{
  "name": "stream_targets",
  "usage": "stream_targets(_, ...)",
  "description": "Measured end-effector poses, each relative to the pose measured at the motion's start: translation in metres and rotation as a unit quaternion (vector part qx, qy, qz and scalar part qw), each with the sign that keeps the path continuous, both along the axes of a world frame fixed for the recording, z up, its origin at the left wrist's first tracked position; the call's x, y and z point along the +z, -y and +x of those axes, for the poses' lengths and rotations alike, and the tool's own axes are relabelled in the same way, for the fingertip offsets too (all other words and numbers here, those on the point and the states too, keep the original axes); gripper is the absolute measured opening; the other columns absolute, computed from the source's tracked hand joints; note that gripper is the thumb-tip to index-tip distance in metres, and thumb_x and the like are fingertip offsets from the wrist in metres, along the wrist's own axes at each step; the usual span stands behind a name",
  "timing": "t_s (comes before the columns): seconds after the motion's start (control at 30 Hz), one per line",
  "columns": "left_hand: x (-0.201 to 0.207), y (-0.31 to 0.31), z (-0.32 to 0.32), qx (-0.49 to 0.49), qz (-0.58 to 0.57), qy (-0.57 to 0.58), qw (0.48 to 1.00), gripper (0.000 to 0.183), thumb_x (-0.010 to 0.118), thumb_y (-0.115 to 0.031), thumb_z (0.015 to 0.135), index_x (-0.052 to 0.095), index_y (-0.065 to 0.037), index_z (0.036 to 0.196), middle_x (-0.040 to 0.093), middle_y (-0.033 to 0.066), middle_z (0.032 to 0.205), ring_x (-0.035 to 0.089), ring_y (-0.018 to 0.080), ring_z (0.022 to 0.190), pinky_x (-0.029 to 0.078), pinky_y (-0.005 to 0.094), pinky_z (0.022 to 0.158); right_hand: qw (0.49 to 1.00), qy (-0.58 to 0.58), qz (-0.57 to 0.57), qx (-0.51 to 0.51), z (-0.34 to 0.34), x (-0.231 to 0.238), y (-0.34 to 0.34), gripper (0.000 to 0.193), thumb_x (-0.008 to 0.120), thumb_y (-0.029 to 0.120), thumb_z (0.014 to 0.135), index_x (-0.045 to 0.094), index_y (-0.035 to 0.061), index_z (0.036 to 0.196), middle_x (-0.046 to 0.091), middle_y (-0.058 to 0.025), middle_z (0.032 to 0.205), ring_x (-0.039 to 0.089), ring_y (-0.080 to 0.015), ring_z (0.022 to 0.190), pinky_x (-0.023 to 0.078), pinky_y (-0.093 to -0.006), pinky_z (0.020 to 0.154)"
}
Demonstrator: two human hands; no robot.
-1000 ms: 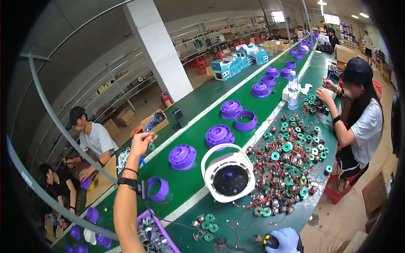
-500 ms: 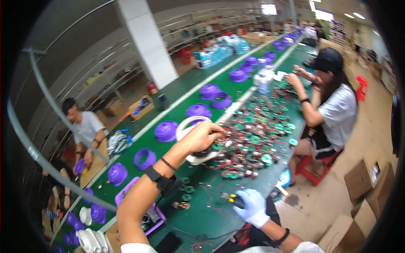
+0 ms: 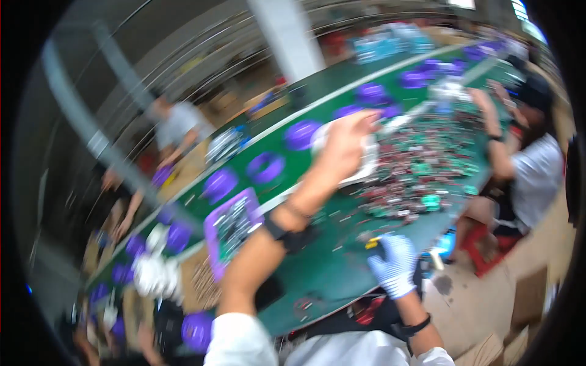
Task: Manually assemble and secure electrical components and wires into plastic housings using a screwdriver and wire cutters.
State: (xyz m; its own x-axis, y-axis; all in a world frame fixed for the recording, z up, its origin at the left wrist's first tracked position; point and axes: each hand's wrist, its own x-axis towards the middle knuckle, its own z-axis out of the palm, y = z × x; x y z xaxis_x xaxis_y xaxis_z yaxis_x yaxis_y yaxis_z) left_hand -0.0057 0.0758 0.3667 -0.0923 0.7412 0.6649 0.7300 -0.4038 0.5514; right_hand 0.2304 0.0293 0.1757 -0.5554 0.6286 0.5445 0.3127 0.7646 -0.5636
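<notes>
My left hand (image 3: 343, 146) is raised over a white plastic housing (image 3: 370, 160), beside the heap of small motor parts. Motion blur smears its fingers, so I cannot make out whether anything is in them. The heap (image 3: 421, 168) mixes green discs, metal bits and red wires. My right hand (image 3: 397, 265), in a striped pale-blue glove, is closed around a small hand tool (image 3: 373, 243) with yellow-and-black grips, low over the near bench edge. The tool's working end is too blurred to tell its kind.
Purple round housings (image 3: 302, 134) line the green belt (image 3: 244, 194) beyond the bench. A purple tray (image 3: 213, 247) of metal parts lies left of my forearm. A co-worker (image 3: 534, 165) sits at the right; another person (image 3: 180, 125) works across the belt. A grey pole (image 3: 101, 143) crosses at left.
The view has swung, shifting the scene rightward and blurring it. My left hand has come up from the edge of the heap. The right hand still grips the tool.
</notes>
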Motion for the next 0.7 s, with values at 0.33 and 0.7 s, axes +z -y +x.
stream_targets(0.33,-0.079,0.226,0.083,0.194,-0.111,0.269,0.937,0.038,0.047,-0.018,0.113,0.059,-0.012,0.148,0.059,0.0035,0.071,0.054,0.0087,0.064,0.047,0.0294,0.059,0.999,-0.036,0.018,-0.023,0.002,-0.042,-0.011,0.044,0.078,0.005,0.077,0.064,0.0024,0.119,0.063,-0.0153,0.100,0.063,-0.0347,0.094,0.052,-0.0432,0.085)
stream_targets(0.7,-0.197,0.254,0.047,0.300,-0.125,0.277,0.904,0.041,0.042,-0.026,0.115,0.062,-0.002,0.142,0.070,0.0073,0.087,0.061,0.0128,0.075,0.052,0.0287,0.073,0.988,-0.033,-0.119,0.098,0.008,-0.006,0.046,0.046,0.083,0.011,0.076,0.066,0.0065,0.119,0.067,-0.0131,0.102,0.065,-0.0334,0.095,0.054,-0.0420,0.086)
